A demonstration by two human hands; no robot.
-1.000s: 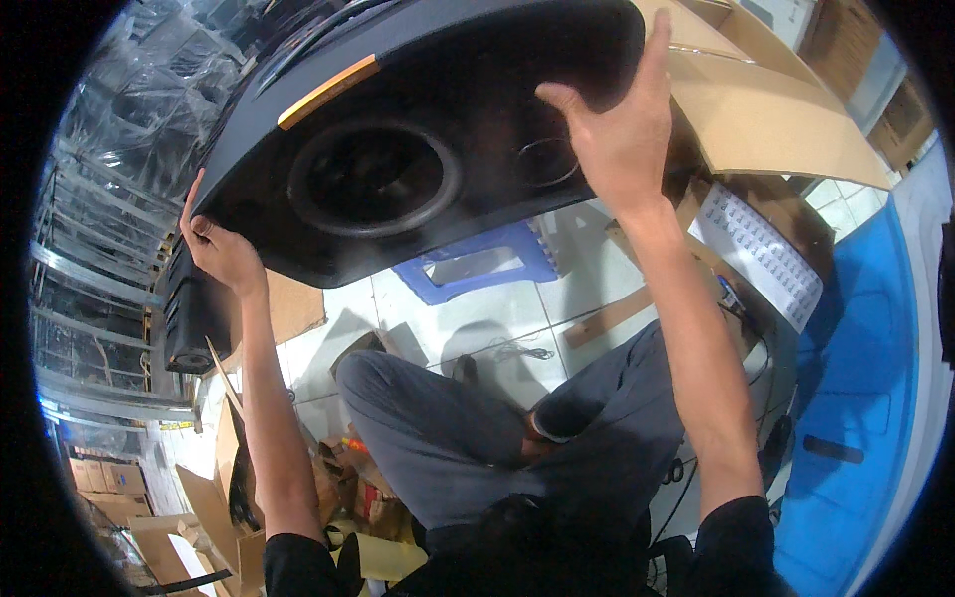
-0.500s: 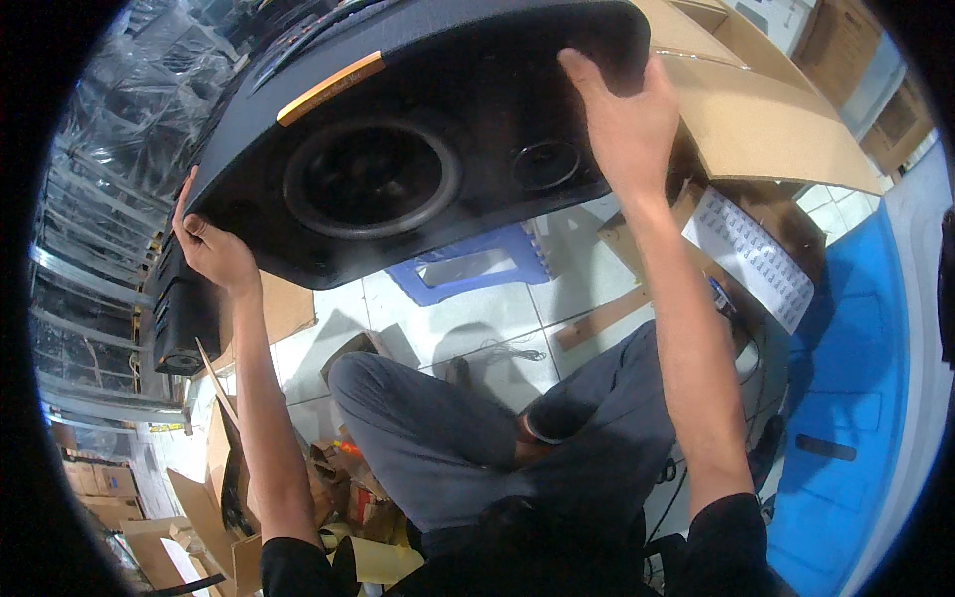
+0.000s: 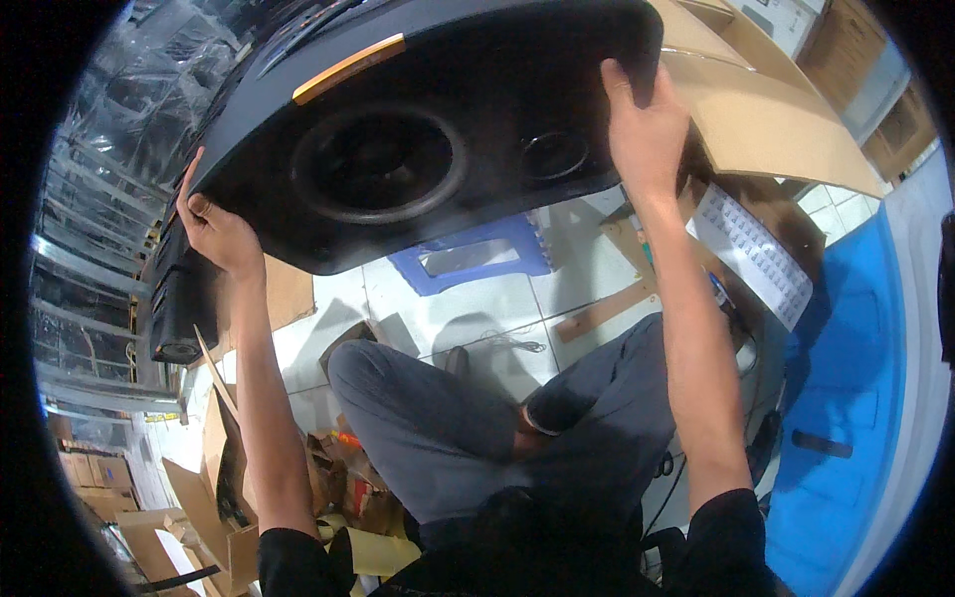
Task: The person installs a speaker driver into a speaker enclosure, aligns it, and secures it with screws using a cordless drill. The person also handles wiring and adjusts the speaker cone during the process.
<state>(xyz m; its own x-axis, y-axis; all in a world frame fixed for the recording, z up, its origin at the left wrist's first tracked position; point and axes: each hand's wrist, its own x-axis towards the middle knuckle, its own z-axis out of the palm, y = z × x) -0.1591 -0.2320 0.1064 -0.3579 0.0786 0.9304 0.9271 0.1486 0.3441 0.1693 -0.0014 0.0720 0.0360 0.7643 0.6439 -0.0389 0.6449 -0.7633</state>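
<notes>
A large black loudspeaker (image 3: 477,99) is held up in front of me, tilted, with a big round cone, a smaller round driver and an orange strip along its upper edge. My left hand (image 3: 221,231) grips its lower left corner, thumb on the front face and fingers around the side. At the right end my right hand (image 3: 649,129) is closed on the edge, its thumb lying on the front. The fingertips behind the cabinet are hidden. Below the speaker, partly covered by it, stands a blue plastic stool (image 3: 477,261) on the tiled floor.
An open cardboard box (image 3: 786,129) and a sheet of printed labels (image 3: 751,254) lie to the right, beside a blue plastic surface (image 3: 841,398). Cardboard scraps (image 3: 224,537) crowd the lower left. Another black speaker (image 3: 177,318) stands at the left near plastic-wrapped goods (image 3: 109,199).
The loudspeaker has shifted slightly to the right and up, both hands moving with it. My grip looks the same.
</notes>
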